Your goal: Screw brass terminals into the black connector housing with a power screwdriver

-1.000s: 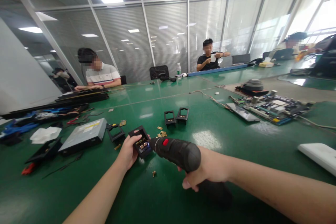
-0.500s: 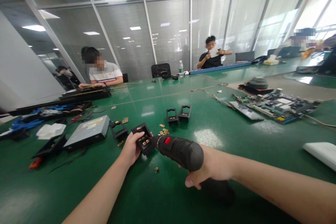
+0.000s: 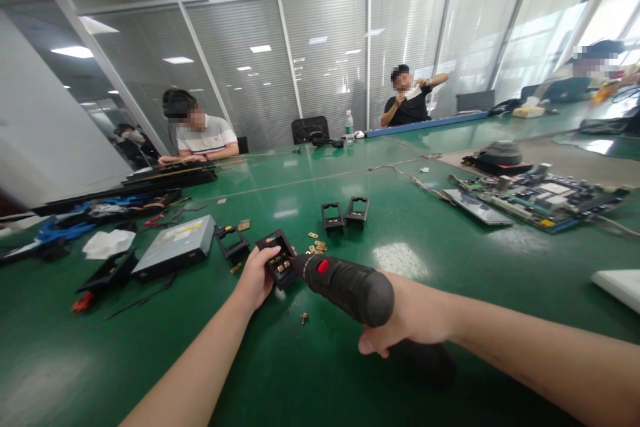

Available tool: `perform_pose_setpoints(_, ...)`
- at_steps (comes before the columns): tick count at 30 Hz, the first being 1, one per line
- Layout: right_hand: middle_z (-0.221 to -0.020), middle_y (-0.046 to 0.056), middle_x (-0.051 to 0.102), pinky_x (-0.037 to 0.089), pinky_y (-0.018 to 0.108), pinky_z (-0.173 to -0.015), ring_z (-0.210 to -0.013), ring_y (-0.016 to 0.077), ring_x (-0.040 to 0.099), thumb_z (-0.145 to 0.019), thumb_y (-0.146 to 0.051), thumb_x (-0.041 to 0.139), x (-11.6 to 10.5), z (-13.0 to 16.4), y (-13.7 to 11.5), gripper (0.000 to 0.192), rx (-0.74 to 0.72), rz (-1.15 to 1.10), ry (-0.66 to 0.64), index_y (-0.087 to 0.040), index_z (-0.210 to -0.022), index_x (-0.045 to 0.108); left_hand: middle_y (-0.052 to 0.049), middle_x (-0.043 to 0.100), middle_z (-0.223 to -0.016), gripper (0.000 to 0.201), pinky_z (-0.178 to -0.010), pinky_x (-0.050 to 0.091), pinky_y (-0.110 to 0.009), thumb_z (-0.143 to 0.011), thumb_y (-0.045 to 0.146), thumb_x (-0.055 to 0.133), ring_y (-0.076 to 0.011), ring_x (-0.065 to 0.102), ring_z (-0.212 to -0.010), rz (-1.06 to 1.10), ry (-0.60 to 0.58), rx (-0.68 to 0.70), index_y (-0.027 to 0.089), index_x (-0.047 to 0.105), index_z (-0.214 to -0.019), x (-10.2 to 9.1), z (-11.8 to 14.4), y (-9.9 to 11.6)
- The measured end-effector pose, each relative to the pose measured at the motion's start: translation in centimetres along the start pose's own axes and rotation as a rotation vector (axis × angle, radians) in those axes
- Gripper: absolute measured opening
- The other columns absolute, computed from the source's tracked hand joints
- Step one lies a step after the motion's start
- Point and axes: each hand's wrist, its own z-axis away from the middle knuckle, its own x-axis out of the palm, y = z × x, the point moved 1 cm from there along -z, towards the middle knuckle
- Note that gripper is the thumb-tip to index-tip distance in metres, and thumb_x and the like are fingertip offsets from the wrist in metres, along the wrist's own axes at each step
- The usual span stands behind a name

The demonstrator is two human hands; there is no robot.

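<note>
My left hand (image 3: 259,275) grips a black rectangular housing (image 3: 281,259), thumb over its face, with brass screws or terminals showing inside. My right hand (image 3: 395,327) is wrapped round the handle of a black cordless drill (image 3: 350,287) with a red switch. The drill's front end points left into the housing; whether its bit touches a screw is hidden. Behind the drill lie several small brass plates (image 3: 316,245). A brass screw (image 3: 304,317) rests on the green table in front. Two similar black frames (image 3: 357,211) stand further back, and another black frame (image 3: 233,243) sits left of my left hand.
On the left are a silver disc drive (image 3: 175,247), a crumpled white tissue (image 3: 109,243) and tangled cables. A circuit board (image 3: 555,197) lies at the right, near a white object (image 3: 620,288) at the edge. Two co-workers sit across the green table (image 3: 280,373); another person is at far right.
The view has shifted slightly, so everything appears a little further right. Both hands keep their holds on the housing and drill. The co-worker in black has raised an arm with a white sheet.
</note>
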Motion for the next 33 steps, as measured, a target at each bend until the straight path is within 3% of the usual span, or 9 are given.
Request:
perform_pose_setpoints(4, -0.061, 0.006, 0.062, 0.044, 0.016, -0.049, -0.053, 0.0112, 0.056, -0.069, -0.021, 0.081, 0.0, 0.1, 0.3, 0.026, 0.004, 0.006, 0.005, -0.008, -0.064, 0.058, -0.008, 0.075, -0.086, 0.033, -0.072, 0.060, -0.041, -0.070, 0.023, 0.075, -0.0268, 0.073, -0.081, 0.008, 0.005, 0.004, 0.016, 0.064, -0.100, -0.2, -0.1, -0.1)
perform_pose_setpoints(11, -0.061, 0.004, 0.062, 0.044, 0.016, -0.048, -0.053, 0.0128, 0.058, -0.068, -0.022, 0.083, -0.3, 0.2, 0.4, 0.030, 0.014, -0.012, 0.023, -0.007, -0.083, 0.061, -0.008, 0.074, -0.084, 0.031, -0.072, 0.060, -0.039, -0.072, 0.022, 0.072, -0.0252, 0.073, -0.079, 0.010, -0.015, 0.013, 0.015, 0.063, -0.101, -0.1, 0.0, -0.2)
perform_pose_setpoints(19, -0.059, 0.005, 0.061, 0.043, 0.016, -0.049, -0.053, 0.0120, 0.056, -0.068, -0.022, 0.079, 0.0, 0.2, -0.1, 0.023, 0.012, 0.013, 0.014, -0.008, -0.065, 0.061, -0.008, 0.075, -0.084, 0.030, -0.072, 0.059, -0.039, -0.073, 0.022, 0.072, -0.0240, 0.072, -0.076, 0.009, -0.024, 0.016, 0.015, 0.063, -0.100, -0.2, -0.1, -0.3)
perform_pose_setpoints(23, -0.065, 0.004, 0.062, 0.043, 0.017, -0.051, -0.055, 0.0121, 0.057, -0.068, -0.023, 0.079, 0.1, 0.5, -0.5, 0.023, 0.044, 0.005, 0.015, -0.007, -0.079, 0.065, -0.009, 0.075, -0.086, 0.030, -0.072, 0.059, -0.038, -0.073, 0.023, 0.072, -0.0234, 0.072, -0.076, 0.007, -0.028, 0.013, 0.014, 0.063, -0.101, -0.3, -0.2, -0.4)
perform_pose_setpoints(29, -0.069, 0.004, 0.063, 0.042, 0.017, -0.049, -0.055, 0.0129, 0.058, -0.067, -0.021, 0.079, 0.2, 0.7, -1.1, 0.041, 0.067, -0.021, 0.030, -0.007, -0.102, 0.064, -0.009, 0.075, -0.086, 0.032, -0.073, 0.058, -0.038, -0.073, 0.024, 0.073, -0.0232, 0.072, -0.076, 0.010, -0.025, 0.009, 0.014, 0.063, -0.101, -0.2, -0.1, -0.3)
perform_pose_setpoints(33, -0.069, 0.003, 0.062, 0.042, 0.017, -0.049, -0.054, 0.0131, 0.058, -0.066, -0.021, 0.079, 0.2, 0.6, -1.2, 0.047, 0.066, -0.028, 0.038, -0.007, -0.108, 0.063, -0.009, 0.075, -0.085, 0.031, -0.074, 0.058, -0.039, -0.073, 0.024, 0.073, -0.0240, 0.072, -0.077, 0.007, -0.029, 0.009, 0.014, 0.063, -0.101, -0.2, -0.1, -0.2)
